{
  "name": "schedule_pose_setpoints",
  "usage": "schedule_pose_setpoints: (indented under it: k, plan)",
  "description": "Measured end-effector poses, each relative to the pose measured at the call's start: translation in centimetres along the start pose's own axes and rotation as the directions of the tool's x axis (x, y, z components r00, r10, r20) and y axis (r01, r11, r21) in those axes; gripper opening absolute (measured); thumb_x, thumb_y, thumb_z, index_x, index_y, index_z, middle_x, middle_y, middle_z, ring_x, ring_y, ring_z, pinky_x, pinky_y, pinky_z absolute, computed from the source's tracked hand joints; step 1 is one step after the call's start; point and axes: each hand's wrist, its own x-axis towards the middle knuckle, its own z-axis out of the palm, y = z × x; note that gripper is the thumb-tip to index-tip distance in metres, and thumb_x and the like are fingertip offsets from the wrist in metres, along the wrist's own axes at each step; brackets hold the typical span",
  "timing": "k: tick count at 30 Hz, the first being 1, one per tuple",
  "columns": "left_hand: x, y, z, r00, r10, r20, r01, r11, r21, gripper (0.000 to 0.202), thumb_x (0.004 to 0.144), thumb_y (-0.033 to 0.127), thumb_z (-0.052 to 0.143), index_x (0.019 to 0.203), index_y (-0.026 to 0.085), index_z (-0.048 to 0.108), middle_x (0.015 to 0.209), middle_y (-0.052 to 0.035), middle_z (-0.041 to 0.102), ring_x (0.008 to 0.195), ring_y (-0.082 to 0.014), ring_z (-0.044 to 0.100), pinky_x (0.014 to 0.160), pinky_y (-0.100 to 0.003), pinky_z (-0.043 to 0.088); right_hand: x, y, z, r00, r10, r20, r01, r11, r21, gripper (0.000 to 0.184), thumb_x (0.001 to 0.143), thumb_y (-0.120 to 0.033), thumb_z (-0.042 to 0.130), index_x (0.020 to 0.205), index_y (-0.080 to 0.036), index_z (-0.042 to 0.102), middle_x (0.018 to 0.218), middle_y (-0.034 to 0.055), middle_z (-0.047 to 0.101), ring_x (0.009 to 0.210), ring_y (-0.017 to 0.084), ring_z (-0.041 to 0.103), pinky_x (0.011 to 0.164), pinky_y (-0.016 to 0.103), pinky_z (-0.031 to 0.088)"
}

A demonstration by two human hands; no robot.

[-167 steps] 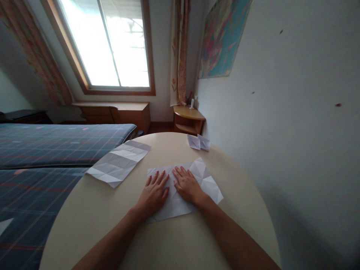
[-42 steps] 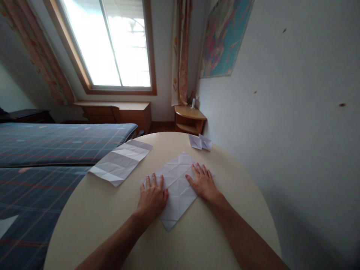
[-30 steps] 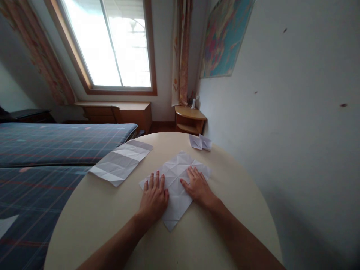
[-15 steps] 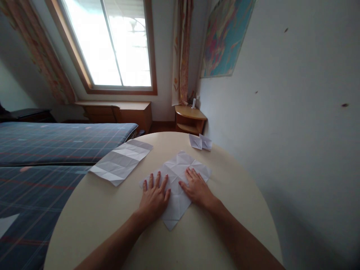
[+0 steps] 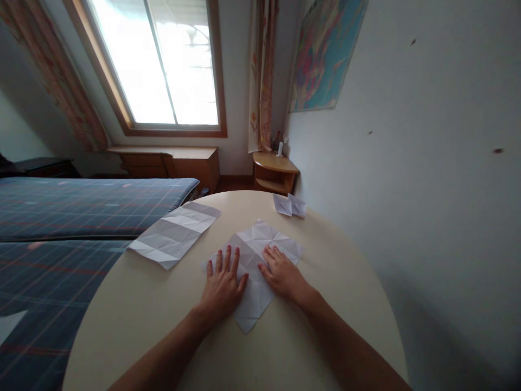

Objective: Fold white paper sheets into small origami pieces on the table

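Note:
A creased sheet of white paper lies on the round cream table, turned with one corner toward me. Its surface carries many crossing fold lines. My left hand presses flat on the left part of the sheet, fingers spread. On the right part rests my right hand, palm down with its fingers stretched out and close together, thumb apart. Neither hand grips anything. Parts of the paper are hidden under both hands.
Another creased white sheet lies at the table's left edge. A small folded paper piece stands at the far right edge. A bed with a plaid cover is at the left, and the white wall borders the right.
My right hand has shifted slightly to the left on the paper. The left hand stays nearly in place, its fingers a little closer together.

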Motion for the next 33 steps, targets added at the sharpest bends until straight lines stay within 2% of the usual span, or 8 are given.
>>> schedule_pose_setpoints:
  k: [5,11,15,19,25,28,31,33]
  plan:
    - [0.2,-0.1,0.5,0.998,0.01,-0.062,-0.013,0.999,-0.047,0.073,0.096,0.047,0.037,0.156,0.013,0.011,0.163,-0.0156,0.008,0.149,-0.0367,0.007,0.115,-0.058,0.021,-0.2,-0.2,-0.6,0.998,-0.062,0.009,0.062,0.998,-0.002,0.052,0.101,-0.031,0.029,0.144,-0.008,0.045,0.152,0.0128,0.04,0.145,0.024,0.028,0.119,0.039,0.023]
    - [1.5,-1.6,-0.9,0.93,0.029,-0.368,-0.108,0.975,-0.196,0.078,0.096,0.044,0.04,0.155,0.013,0.0,0.163,-0.0195,0.006,0.15,-0.0315,0.008,0.118,-0.052,0.024,-0.8,-0.4,-2.8,0.986,-0.16,-0.053,0.165,0.979,0.116,0.048,0.102,-0.039,0.028,0.137,-0.021,0.056,0.143,0.0037,0.054,0.136,0.019,0.044,0.113,0.032,0.034]
    - [2.5,-3.2,-2.8,0.886,-0.078,-0.457,-0.135,0.899,-0.416,0.07,0.093,0.043,0.047,0.15,0.013,0.021,0.155,-0.0191,0.033,0.144,-0.027,0.031,0.117,-0.045,0.03,-1.3,-0.6,-4.7,0.986,-0.132,-0.099,0.145,0.979,0.146,0.047,0.102,-0.048,0.029,0.124,-0.029,0.067,0.124,0.0001,0.068,0.111,0.021,0.064,0.091,0.028,0.048]
    - [3.0,-4.2,-3.5,0.89,-0.163,-0.427,-0.172,0.746,-0.643,0.054,0.089,0.045,0.054,0.134,0.016,0.044,0.125,-0.0134,0.064,0.119,-0.0252,0.059,0.102,-0.041,0.046,-1.4,-0.4,-5.6,0.972,-0.172,-0.159,0.207,0.949,0.239,0.049,0.101,-0.052,0.034,0.104,-0.025,0.075,0.097,0.0039,0.076,0.085,0.021,0.069,0.072,0.027,0.048]
    - [3.0,-4.1,-3.6,0.841,-0.276,-0.465,-0.14,0.72,-0.68,0.029,0.088,0.046,0.054,0.091,0.019,0.061,0.086,-0.0048,0.071,0.081,-0.0207,0.066,0.075,-0.033,0.052,-1.2,0.5,-5.5,0.956,-0.162,-0.244,0.249,0.888,0.387,0.041,0.097,-0.051,0.046,0.094,-0.023,0.077,0.087,0.0038,0.076,0.072,0.019,0.067,0.064,0.026,0.046]
    - [2.9,-3.9,-3.6,0.803,-0.321,-0.502,-0.156,0.7,-0.697,0.027,0.09,0.045,0.053,0.088,0.019,0.059,0.082,-0.0035,0.068,0.078,-0.0188,0.065,0.069,-0.029,0.05,-1.0,1.1,-5.1,0.958,-0.058,-0.282,0.197,0.846,0.495,0.038,0.092,-0.052,0.055,0.107,-0.022,0.073,0.087,0.0041,0.075,0.071,0.018,0.067,0.064,0.026,0.048]
    - [2.8,-3.9,-3.6,0.764,-0.372,-0.527,-0.183,0.658,-0.73,0.027,0.091,0.045,0.052,0.093,0.018,0.057,0.081,-0.0031,0.065,0.075,-0.0171,0.063,0.066,-0.027,0.05,-0.5,1.7,-4.5,0.939,0.09,-0.331,0.157,0.745,0.649,0.062,0.085,-0.054,0.064,0.136,-0.018,0.053,0.087,0.0048,0.074,0.071,0.017,0.067,0.062,0.026,0.05]
    - [2.7,-3.8,-3.6,0.737,-0.416,-0.533,-0.179,0.64,-0.747,0.027,0.091,0.045,0.051,0.095,0.018,0.055,0.078,-0.0018,0.063,0.07,-0.0154,0.061,0.062,-0.025,0.049,-0.2,1.8,-4.1,0.935,0.143,-0.325,0.163,0.641,0.75,0.074,0.082,-0.056,0.067,0.141,-0.017,0.043,0.089,0.0052,0.073,0.073,0.017,0.067,0.061,0.026,0.052]
